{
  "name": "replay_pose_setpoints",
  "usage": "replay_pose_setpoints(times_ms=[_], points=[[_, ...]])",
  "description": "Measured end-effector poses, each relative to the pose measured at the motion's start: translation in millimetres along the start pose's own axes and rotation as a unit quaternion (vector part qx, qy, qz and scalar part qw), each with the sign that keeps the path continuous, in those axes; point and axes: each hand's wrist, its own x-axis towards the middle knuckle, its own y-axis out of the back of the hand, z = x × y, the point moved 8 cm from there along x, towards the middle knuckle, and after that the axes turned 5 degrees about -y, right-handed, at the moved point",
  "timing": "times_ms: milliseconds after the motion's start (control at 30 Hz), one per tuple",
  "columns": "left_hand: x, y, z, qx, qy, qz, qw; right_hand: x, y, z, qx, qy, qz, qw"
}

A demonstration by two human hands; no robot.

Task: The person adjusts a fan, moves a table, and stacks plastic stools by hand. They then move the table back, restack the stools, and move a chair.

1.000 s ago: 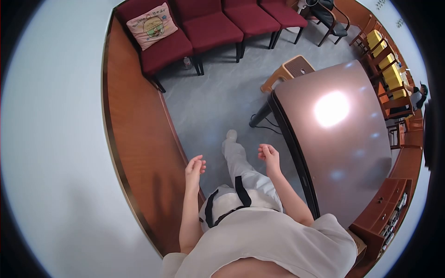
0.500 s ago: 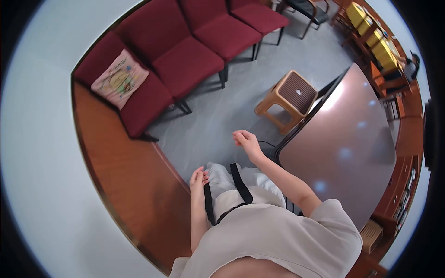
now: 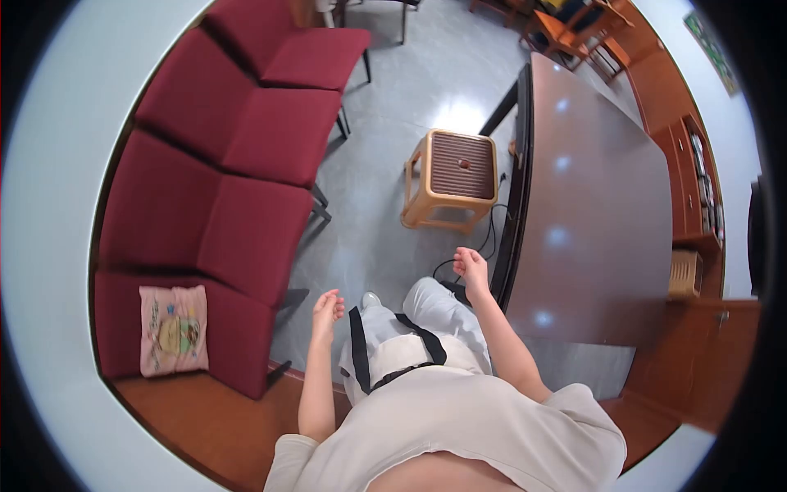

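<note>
My left hand (image 3: 329, 306) hangs in the air over the grey floor, beside my light trousers, with its fingers loosely bent and a little apart. Nothing shows in it. My right hand (image 3: 470, 269) is raised in front of my right leg, its fingers curled in, and no object is visible in them. Just beyond it stands a tan plastic stool (image 3: 452, 215) with a brown ribbed top. To its right is the edge of a dark glossy table (image 3: 594, 221). Neither hand touches the stool or the table.
Dark red chairs (image 3: 261, 220) line the left wall, and a pink printed cushion (image 3: 174, 331) lies on the nearest one. A black cable (image 3: 493, 230) runs on the floor by the table. Wooden cabinets (image 3: 687, 176) stand on the right, with wooden chairs (image 3: 566, 33) at the far end.
My view has turned right and moved forward; the chairs and cushion have shifted left and downward. The stool appears nearer my right hand. Both hands have swung slightly and still hold nothing visible.
</note>
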Motion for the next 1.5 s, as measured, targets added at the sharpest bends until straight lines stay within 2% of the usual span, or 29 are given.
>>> replay_pose_setpoints(times_ms=[100, 233, 367, 433, 500, 567, 633, 700, 767, 800, 833, 900, 933, 1000, 1100, 1167, 1233, 1267, 1333, 1367, 1433, 1500], points=[[50.9, -19.3, 30.7, 0.073, 0.018, -0.051, 0.996, 25.8, 16.1, -10.0, 0.059, -0.004, 0.06, 0.996], [122.0, -63.1, 45.9, 0.148, 0.038, -0.104, 0.983, 83.6, 45.2, -18.8, 0.051, -0.035, 0.127, 0.99], [183.6, -129.2, 46.2, 0.191, 0.065, -0.139, 0.969, 186.6, 69.8, -19.2, 0.032, -0.038, 0.178, 0.983], [209.2, -169.3, 38.3, 0.196, 0.105, -0.145, 0.964, 240.0, 76.2, -17.1, 0.043, -0.072, 0.212, 0.974], [243.5, -213.3, 20.8, 0.211, 0.125, -0.166, 0.955, 289.7, 92.3, -39.1, -0.019, 0.008, 0.291, 0.957], [275.0, -245.5, 3.6, 0.262, 0.165, -0.173, 0.935, 346.0, 103.6, -37.5, -0.034, 0.004, 0.302, 0.953], [318.0, -279.2, -13.6, 0.282, 0.182, -0.188, 0.923, 409.4, 124.7, -27.6, -0.189, 0.028, 0.328, 0.925], [367.7, -310.9, -27.1, 0.297, 0.166, -0.175, 0.924, 427.4, 131.3, -51.0, -0.221, 0.006, 0.333, 0.917], [395.8, -339.9, -31.2, 0.289, 0.176, -0.163, 0.927, 437.9, 148.9, -51.1, -0.25, -0.003, 0.382, 0.89], [406.9, -350.0, -29.8, 0.275, 0.179, -0.144, 0.934, 442.6, 152.4, -38.8, -0.233, -0.077, 0.39, 0.888], [421.9, -357.1, -40.1, 0.277, 0.186, -0.146, 0.931, 451.1, 157.2, -34.4, -0.235, -0.084, 0.393, 0.885], [446.5, -368.2, -61.4, 0.201, 0.216, -0.179, 0.938, 467.8, 162.3, -2.8, -0.228, -0.211, 0.352, 0.883], [447.2, -380.9, -64.4, 0.14, 0.215, -0.213, 0.943, 474.2, 166.9, 0.2, -0.226, -0.216, 0.353, 0.882], [451.9, -383.9, -68.8, 0.126, 0.219, -0.201, 0.946, 486.6, 170.5, 12.2, -0.219, -0.256, 0.294, 0.894], [457.8, -381.8, -80.7, 0.111, 0.223, -0.18, 0.952, 493.1, 172.7, 26.2, -0.19, -0.278, 0.267, 0.903], [461.1, -379.4, -83.6, 0.108, 0.222, -0.172, 0.954, 489.2, 166.3, 24.6, -0.14, -0.286, 0.245, 0.916], [463.8, -384.7, -85.7, 0.034, 0.22, -0.176, 0.959, 479.6, 155.1, 30.1, -0.008, -0.328, 0.215, 0.92], [464.5, -381.4, -82.9, 0.033, 0.219, -0.178, 0.959, 485.3, 160.4, 49.3, -0.008, -0.326, 0.215, 0.921], [461.1, -366.6, -70.9, 0.007, 0.242, -0.158, 0.957, 497.8, 138.8, 71.6, 0.059, -0.274, 0.08, 0.957], [455.0, -360.6, -60.4, 0.007, 0.242, -0.163, 0.956, 488.5, 131.7, 74.4, 0.059, -0.271, 0.083, 0.957], [440.2, -340.3, -38.9, 0.007, 0.256, -0.15, 0.955, 469.3, 116.3, 63.2, 0.047, -0.184, 0.148, 0.971], [433.7, -308.8, -26.6, 0.012, 0.235, -0.159, 0.959, 441.7, 97.8, 58.1, 0.031, -0.161, 0.156, 0.974]])
